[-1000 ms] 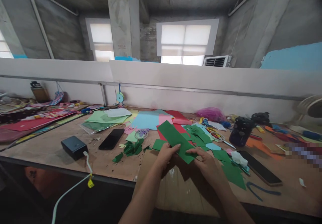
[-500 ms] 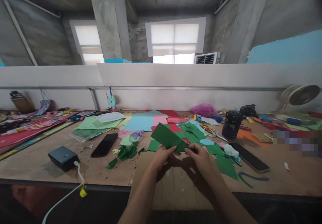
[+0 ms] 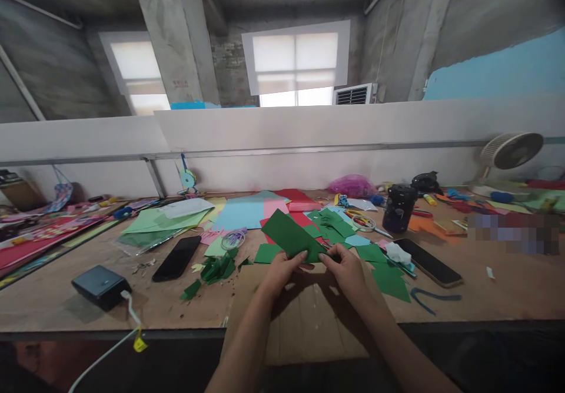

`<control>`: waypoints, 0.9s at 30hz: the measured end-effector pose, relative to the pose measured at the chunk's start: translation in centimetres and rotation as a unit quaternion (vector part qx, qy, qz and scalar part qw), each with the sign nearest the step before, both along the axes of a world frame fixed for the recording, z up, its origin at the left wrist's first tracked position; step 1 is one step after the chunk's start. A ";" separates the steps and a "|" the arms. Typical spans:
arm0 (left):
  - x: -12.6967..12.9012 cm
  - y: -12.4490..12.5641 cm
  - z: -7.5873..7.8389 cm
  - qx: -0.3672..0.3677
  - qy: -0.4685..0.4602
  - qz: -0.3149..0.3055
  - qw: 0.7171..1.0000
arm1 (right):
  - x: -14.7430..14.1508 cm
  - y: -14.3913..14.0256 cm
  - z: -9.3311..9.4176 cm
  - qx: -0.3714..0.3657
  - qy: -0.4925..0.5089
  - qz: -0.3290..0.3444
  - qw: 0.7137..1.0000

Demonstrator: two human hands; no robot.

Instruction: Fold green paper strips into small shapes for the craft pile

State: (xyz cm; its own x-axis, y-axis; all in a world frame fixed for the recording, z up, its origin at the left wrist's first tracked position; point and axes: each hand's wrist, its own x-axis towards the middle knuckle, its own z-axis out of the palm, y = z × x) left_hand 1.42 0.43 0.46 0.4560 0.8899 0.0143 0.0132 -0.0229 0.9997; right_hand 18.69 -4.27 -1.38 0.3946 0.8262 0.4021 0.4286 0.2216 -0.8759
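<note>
A dark green paper strip (image 3: pixel 288 234) is held up over the workbench by both hands, tilted up to the left. My left hand (image 3: pixel 279 272) pinches its lower edge with thumb on top. My right hand (image 3: pixel 344 269) pinches the strip's right end, close beside the left. Under the hands lies a brown cardboard sheet (image 3: pixel 304 322) that overhangs the bench's front edge. Small green paper cuttings (image 3: pixel 216 269) lie to the left, more green pieces (image 3: pixel 386 278) to the right.
On the wooden bench (image 3: pixel 66 299): a black power bank (image 3: pixel 100 286) with white cable, a black phone (image 3: pixel 176 257), a second phone (image 3: pixel 427 262), scissors (image 3: pixel 364 222), a dark cup (image 3: pixel 398 207), coloured paper sheets (image 3: pixel 251 210), a white fan (image 3: pixel 509 152) and a white partition (image 3: pixel 282 128) behind.
The head view has swung rightward and slightly down. The two hands have drawn closer together on the green strip, which now shows less below the fingers.
</note>
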 end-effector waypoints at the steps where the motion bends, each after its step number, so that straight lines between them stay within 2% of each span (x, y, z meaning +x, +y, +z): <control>1: 0.0 0.0 0.1 0.006 0.004 -0.006 1.000 | 0.0 0.0 0.0 -0.002 0.001 -0.001 1.000; 5: 0.1 -0.1 0.1 0.045 0.000 -0.011 0.999 | 0.1 0.1 -0.1 -0.006 -0.002 0.006 1.000; 14: 0.5 0.2 -0.6 0.010 0.016 0.054 0.998 | 0.1 0.2 -0.4 0.007 0.027 0.028 0.999; 20: 0.6 -0.4 0.3 -0.013 -0.028 0.069 0.997 | 0.0 0.1 0.2 0.031 0.095 0.052 0.994; 23: 0.5 -0.6 0.8 -0.014 -0.041 0.078 0.996 | 0.1 0.0 0.4 0.013 0.136 0.080 0.987; 27: 0.5 -0.6 0.9 -0.014 -0.040 0.087 0.995 | 0.1 -0.1 0.4 -0.026 0.121 0.109 0.986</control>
State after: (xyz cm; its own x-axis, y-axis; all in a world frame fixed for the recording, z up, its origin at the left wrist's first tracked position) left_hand 1.88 -0.20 1.36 0.2931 0.9559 0.0192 -0.0647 -0.0001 0.9979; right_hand 18.81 -4.34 -0.94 0.2845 0.9191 0.2724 0.1525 0.2372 -0.9594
